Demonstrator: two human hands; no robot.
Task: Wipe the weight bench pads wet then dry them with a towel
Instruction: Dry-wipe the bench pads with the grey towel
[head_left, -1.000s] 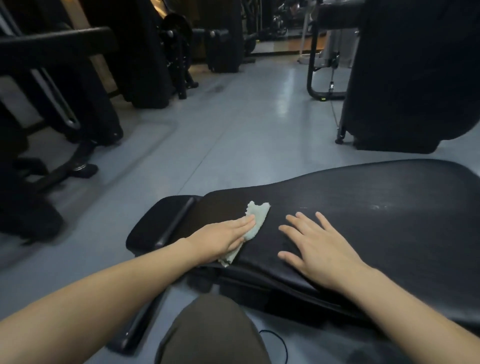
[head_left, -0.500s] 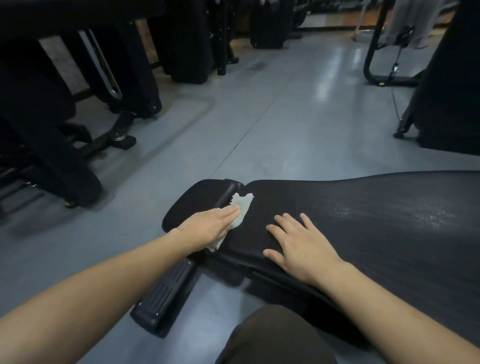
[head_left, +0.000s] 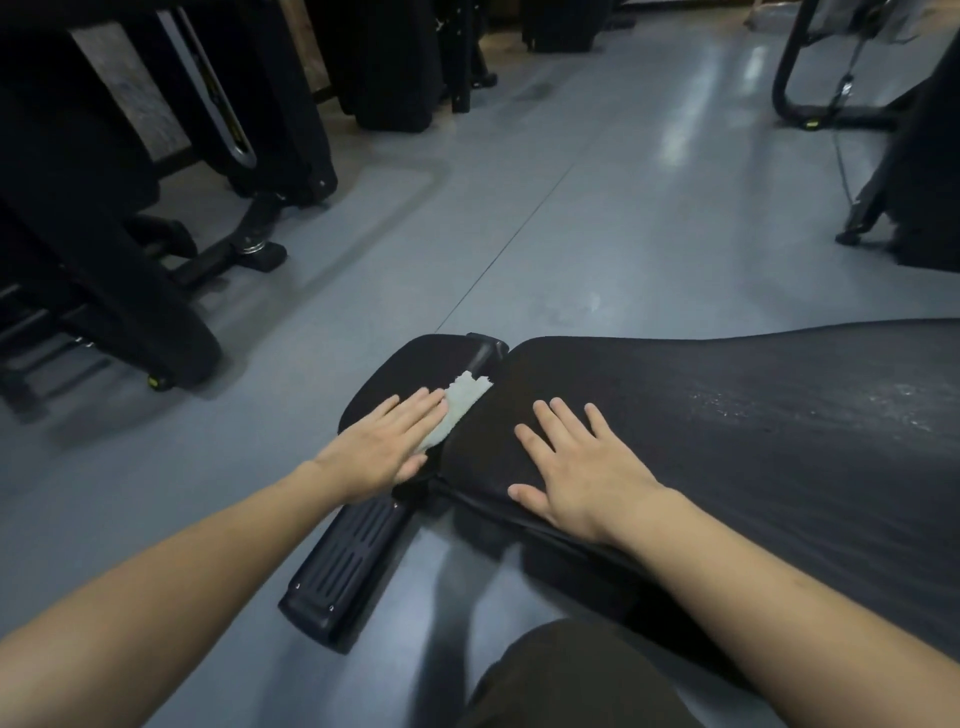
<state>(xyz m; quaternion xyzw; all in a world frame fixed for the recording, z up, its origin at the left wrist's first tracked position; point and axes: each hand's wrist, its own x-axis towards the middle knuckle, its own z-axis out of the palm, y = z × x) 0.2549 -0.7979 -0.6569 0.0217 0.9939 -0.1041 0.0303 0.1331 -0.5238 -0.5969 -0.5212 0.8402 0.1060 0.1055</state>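
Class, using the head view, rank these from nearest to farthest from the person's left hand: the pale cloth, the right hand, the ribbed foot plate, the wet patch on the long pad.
1. pale cloth: under the left hand, touching it.
2. ribbed foot plate: just below the wrist.
3. right hand: flat on the long pad, to the right.
4. wet patch: far right.

Items 2 and 3 are close.

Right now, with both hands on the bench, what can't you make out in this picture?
- Most of the cloth, head view: the left hand lies flat over it.
- The far end of the long pad: cut off by the right edge.
- Whether the pale specks on that pad are water or wear: too fine.
- The gap between the small pad and the long pad: hidden under cloth and hand.
- The pad under the right hand: covered.
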